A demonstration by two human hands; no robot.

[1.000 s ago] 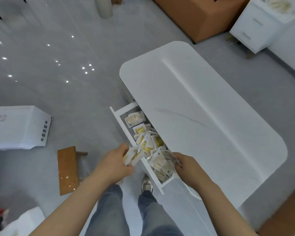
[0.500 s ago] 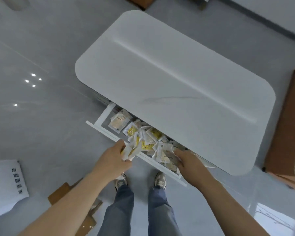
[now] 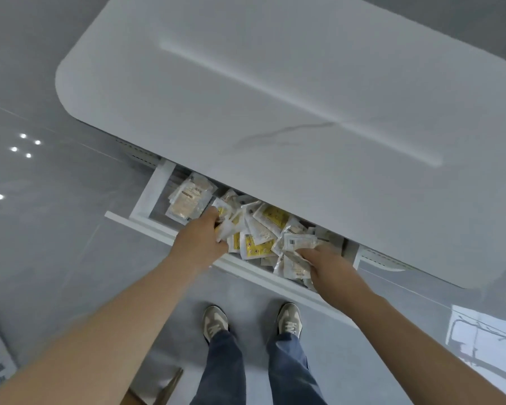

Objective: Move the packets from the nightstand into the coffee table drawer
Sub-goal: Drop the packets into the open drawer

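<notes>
In the drawer (image 3: 154, 194), packets (image 3: 270, 219) pinched in left fingers (image 3: 211, 214), right fingers (image 3: 308, 253)

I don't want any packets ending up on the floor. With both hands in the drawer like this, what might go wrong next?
1. The packets are heaped in the middle of the drawer, some on edge. Those by the left hand, which grips a few, could slide over the front rail onto the floor.
2. The right hand grips a bunch at the front edge. Released there, it may drop outside.
3. A heap this tall might catch under the tabletop when the drawer closes.
</notes>
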